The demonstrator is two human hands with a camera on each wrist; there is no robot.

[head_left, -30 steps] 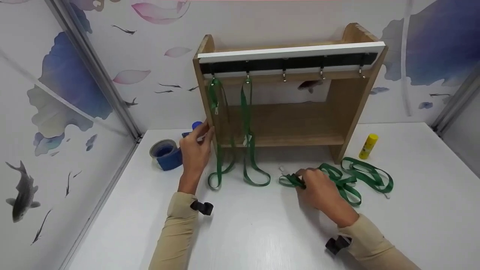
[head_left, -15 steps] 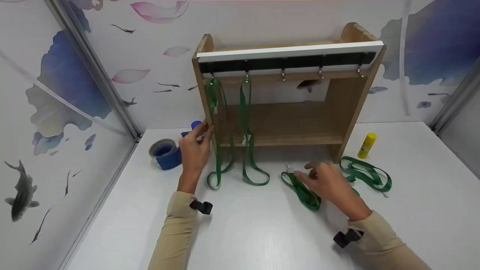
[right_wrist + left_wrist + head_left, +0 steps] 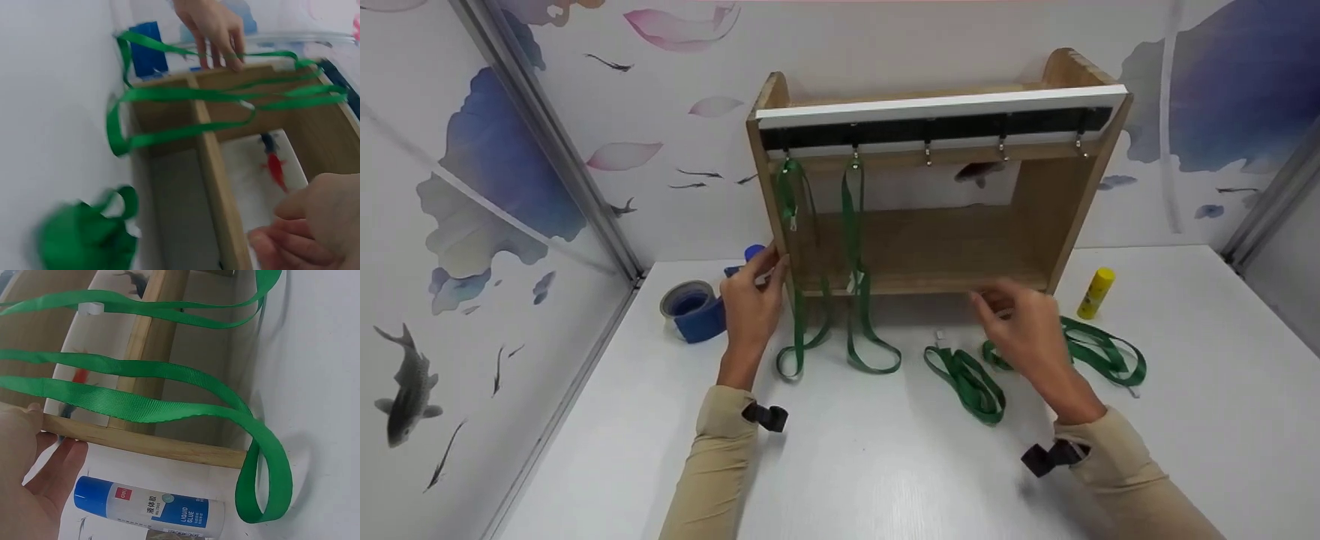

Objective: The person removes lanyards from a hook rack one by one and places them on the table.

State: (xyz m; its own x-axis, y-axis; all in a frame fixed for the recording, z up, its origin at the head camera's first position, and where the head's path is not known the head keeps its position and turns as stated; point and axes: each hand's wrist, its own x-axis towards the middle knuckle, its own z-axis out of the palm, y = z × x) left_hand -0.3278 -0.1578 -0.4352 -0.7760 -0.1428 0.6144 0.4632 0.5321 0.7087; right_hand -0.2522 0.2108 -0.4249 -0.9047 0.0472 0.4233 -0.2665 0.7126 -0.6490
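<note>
My left hand (image 3: 752,304) grips the left side panel of a small wooden shelf (image 3: 922,240), thumb and fingers on either side of its edge (image 3: 140,443). Two green lanyards hang from the shelf's hooks: one (image 3: 787,191) on the leftmost hook, another (image 3: 852,225) on the second. My right hand (image 3: 1027,330) is raised before the shelf's lower right, fingers loosely bent, with nothing visible in them. Below it to the left, a folded green lanyard (image 3: 981,394) lies on the table. More green lanyard (image 3: 1099,349) lies to the right, partly hidden by that hand.
Blue tape (image 3: 701,319) stands left of the shelf. A glue bottle (image 3: 149,503) with a blue cap is beside the left panel. A yellow glue stick (image 3: 1096,292) stands on the right. Bare metal hooks (image 3: 928,154) continue along the black strip.
My right hand has let go of the folded lanyard, leaving it lying lengthwise on the table, and has risen toward the shelf. My left hand stays on the panel.
</note>
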